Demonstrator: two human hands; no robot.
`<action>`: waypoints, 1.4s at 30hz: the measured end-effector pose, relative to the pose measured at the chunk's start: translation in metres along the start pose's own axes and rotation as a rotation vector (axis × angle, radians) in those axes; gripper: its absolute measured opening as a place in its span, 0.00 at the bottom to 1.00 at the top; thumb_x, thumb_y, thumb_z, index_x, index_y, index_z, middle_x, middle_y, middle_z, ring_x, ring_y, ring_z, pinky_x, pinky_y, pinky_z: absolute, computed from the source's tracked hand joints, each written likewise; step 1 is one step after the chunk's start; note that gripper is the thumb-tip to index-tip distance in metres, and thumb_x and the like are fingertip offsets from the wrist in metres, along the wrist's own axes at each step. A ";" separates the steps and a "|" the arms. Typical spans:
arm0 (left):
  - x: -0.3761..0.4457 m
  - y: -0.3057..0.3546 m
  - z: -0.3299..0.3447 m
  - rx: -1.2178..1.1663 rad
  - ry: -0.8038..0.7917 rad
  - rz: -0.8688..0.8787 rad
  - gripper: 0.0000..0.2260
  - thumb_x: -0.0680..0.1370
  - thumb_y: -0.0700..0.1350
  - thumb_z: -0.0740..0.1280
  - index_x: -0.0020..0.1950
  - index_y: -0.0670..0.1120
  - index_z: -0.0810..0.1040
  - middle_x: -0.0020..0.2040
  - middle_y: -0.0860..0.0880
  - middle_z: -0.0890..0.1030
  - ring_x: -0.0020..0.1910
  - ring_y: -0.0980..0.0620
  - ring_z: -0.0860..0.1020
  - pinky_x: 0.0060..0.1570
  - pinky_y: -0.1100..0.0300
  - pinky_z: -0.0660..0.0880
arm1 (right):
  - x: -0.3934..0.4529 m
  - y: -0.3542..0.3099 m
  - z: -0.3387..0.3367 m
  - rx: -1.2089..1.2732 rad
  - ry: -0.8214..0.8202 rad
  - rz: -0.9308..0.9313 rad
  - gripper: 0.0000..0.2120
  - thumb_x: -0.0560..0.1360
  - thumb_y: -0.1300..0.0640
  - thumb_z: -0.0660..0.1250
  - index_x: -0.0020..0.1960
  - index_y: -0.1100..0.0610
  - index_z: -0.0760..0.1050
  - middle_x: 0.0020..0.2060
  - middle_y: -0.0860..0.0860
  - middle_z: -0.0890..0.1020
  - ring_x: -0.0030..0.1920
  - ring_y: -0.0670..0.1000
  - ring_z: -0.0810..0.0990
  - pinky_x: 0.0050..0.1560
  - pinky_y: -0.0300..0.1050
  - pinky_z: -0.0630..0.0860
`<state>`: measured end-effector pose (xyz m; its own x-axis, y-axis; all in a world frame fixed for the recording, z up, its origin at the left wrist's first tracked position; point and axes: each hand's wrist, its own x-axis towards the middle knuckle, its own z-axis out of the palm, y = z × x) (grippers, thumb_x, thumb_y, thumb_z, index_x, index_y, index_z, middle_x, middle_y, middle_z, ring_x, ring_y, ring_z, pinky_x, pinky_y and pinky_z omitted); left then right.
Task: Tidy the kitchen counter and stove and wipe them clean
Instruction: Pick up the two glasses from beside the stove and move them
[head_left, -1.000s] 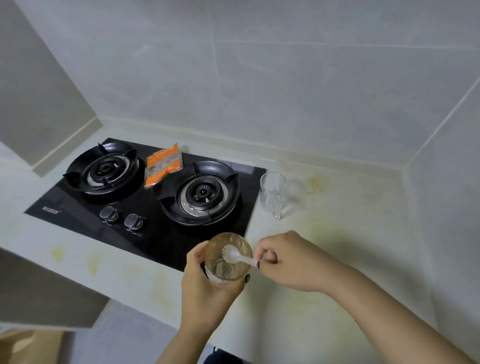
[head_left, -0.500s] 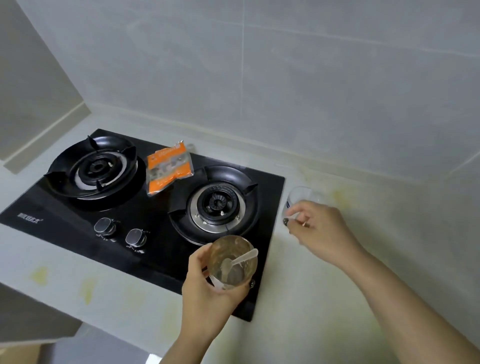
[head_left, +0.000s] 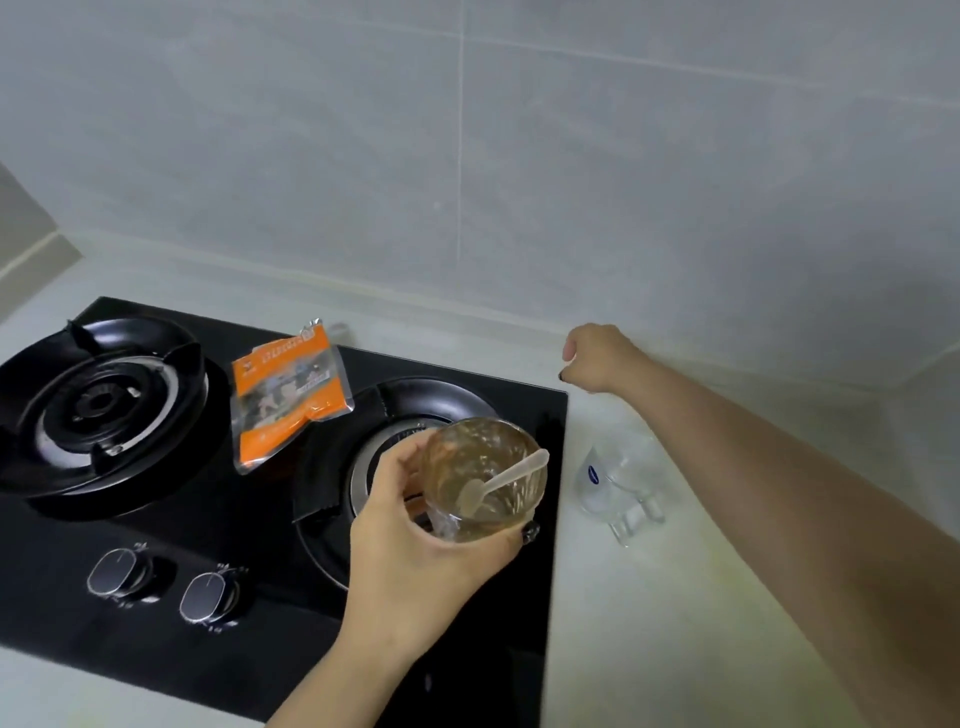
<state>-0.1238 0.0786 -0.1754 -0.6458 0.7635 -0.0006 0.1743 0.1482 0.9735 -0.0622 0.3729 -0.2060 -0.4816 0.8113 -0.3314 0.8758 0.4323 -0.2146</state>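
Tidying looks barely begun, as a judgement: clutter sits on both surfaces, no cloth is in view, and all the wiping is left.

Taking the black gas stove as the landmark and reading from its left side: the glossy glass top carries a round black pan support over the left burner, with two metal-faced knobs along the near edge. Between the burners lies a crinkled orange foil packet, part of it clear film, leaning onto the rim of the right burner; it needs taking off the stove.

Over that right burner, the left hand is wrapped around a clear plastic cup, smeared amber-brown inside, with a pale plastic spoon lying in it. The cup is held in the air, not set down.

Just right of the stove's edge, a clear drinking glass with a small blue logo stands on the pale, matte desk. Beyond the stove's far right corner, the right hand hovers low above the desk, fingers curled under; whether it pinches anything small I cannot tell. Faint yellowish staining shows on the desk to the right of the stove, so scrubbing is likely needed there.
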 end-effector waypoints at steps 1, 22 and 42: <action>0.002 0.000 0.000 0.007 -0.002 0.007 0.36 0.55 0.45 0.84 0.59 0.59 0.73 0.53 0.67 0.79 0.52 0.65 0.79 0.48 0.70 0.75 | 0.005 -0.004 0.003 -0.027 -0.082 0.020 0.13 0.71 0.63 0.62 0.55 0.63 0.74 0.47 0.59 0.82 0.42 0.57 0.83 0.40 0.44 0.78; -0.008 -0.013 -0.035 -0.046 0.148 -0.042 0.39 0.48 0.54 0.82 0.58 0.60 0.75 0.55 0.60 0.82 0.53 0.58 0.81 0.53 0.57 0.77 | 0.073 -0.011 0.030 -0.849 -0.175 -0.239 0.09 0.77 0.58 0.62 0.56 0.57 0.76 0.49 0.52 0.78 0.48 0.55 0.79 0.42 0.44 0.71; -0.075 -0.021 0.016 0.021 0.129 -0.117 0.39 0.54 0.42 0.85 0.61 0.58 0.74 0.55 0.61 0.81 0.54 0.60 0.80 0.54 0.62 0.76 | -0.052 0.040 -0.031 0.183 0.410 -0.211 0.03 0.72 0.53 0.66 0.41 0.52 0.75 0.34 0.50 0.81 0.39 0.56 0.79 0.44 0.46 0.76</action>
<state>-0.0669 0.0282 -0.1992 -0.7523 0.6536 -0.0827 0.1071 0.2452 0.9635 -0.0016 0.3599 -0.1691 -0.5638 0.8174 0.1178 0.7232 0.5576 -0.4076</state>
